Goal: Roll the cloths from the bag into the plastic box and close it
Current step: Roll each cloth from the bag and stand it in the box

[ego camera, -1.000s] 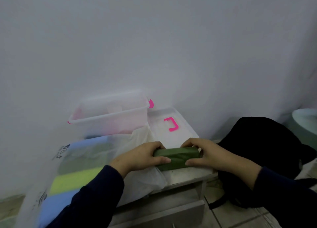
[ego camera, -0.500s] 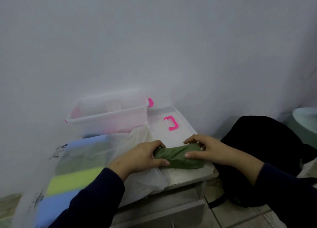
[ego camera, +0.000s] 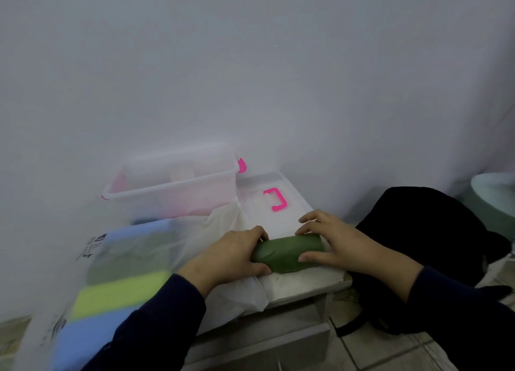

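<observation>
Rolled green cloth (ego camera: 288, 253) near desk (ego camera: 303, 282) front edge, grasped between left hand (ego camera: 231, 256) and right hand (ego camera: 338, 245); open box (ego camera: 172, 183) beyond.

Stand (ego camera: 306, 282) under box (ego camera: 172, 188), lid (ego camera: 259, 200), bag (ego camera: 133, 259).

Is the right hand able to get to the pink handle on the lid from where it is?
Probably yes. The pink handle lies just behind the right hand with nothing between them, but that hand now grips the green cloth roll and would need to let go.
</observation>
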